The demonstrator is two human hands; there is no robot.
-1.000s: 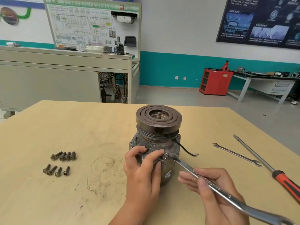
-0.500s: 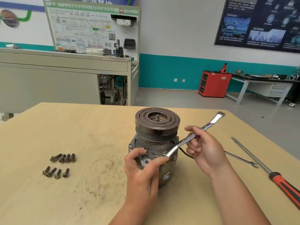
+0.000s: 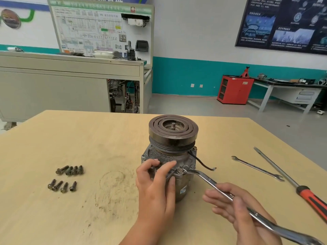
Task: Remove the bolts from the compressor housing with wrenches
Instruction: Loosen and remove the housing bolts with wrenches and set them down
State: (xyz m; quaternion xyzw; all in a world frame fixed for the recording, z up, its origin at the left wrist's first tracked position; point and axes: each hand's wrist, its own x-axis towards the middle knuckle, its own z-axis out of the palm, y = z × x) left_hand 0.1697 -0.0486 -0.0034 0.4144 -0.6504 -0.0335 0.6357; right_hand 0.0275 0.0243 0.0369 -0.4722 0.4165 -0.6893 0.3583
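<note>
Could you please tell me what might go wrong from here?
The wrench could slip off the bolt; the left hand grips the compressor housing beside it and might be struck. The housing stands upright, steadied only by that hand, so a hard pull from the right hand may tip it.

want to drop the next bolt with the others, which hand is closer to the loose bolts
Left. The left hand grips the compressor, to the right of the loose bolts. The right hand holds the wrench beyond it, farther right.
</note>
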